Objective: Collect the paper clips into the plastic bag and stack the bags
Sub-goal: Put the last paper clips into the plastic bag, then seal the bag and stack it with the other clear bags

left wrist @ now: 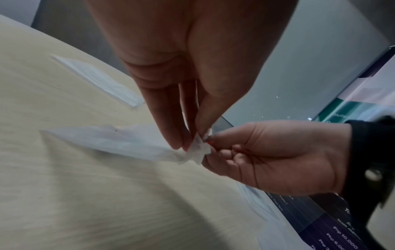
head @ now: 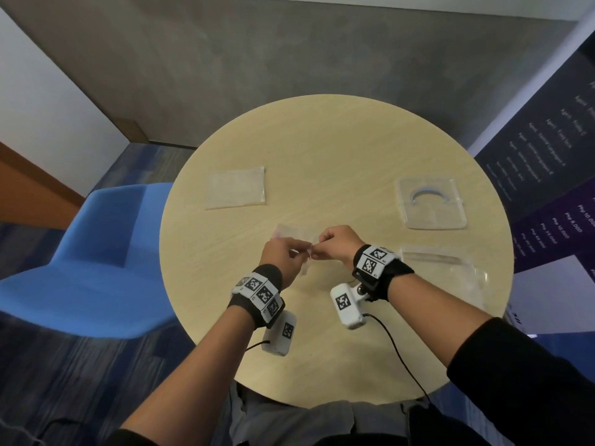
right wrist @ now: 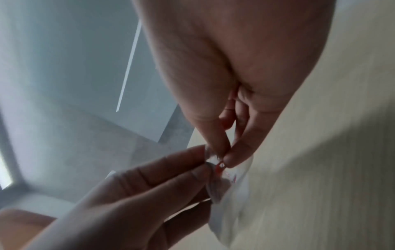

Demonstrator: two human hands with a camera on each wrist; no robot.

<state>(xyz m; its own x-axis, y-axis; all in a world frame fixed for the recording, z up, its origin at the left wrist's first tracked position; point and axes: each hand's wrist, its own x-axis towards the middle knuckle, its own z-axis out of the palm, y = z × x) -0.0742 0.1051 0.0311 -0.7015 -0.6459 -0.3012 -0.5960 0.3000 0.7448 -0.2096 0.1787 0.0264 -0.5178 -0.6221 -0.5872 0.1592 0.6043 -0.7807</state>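
You hold the small clear plastic bag (head: 291, 235) just above the round pale wooden table (head: 335, 149), near its edge closest to you. Your left hand (head: 279, 257) pinches the bag's mouth between thumb and fingers (left wrist: 169, 128), and your right hand (head: 335, 241) pinches a small red paper clip (right wrist: 219, 166) right at that opening. Keep the left pinch on one lip only, so that the mouth gapes; feed the clip in end-first and let go once it sits well past the rim. Thin film will likely cling shut, so spread it gently. A flat pile of clear bags (head: 237, 187) lies farther across the table on your left, ready for stacking.
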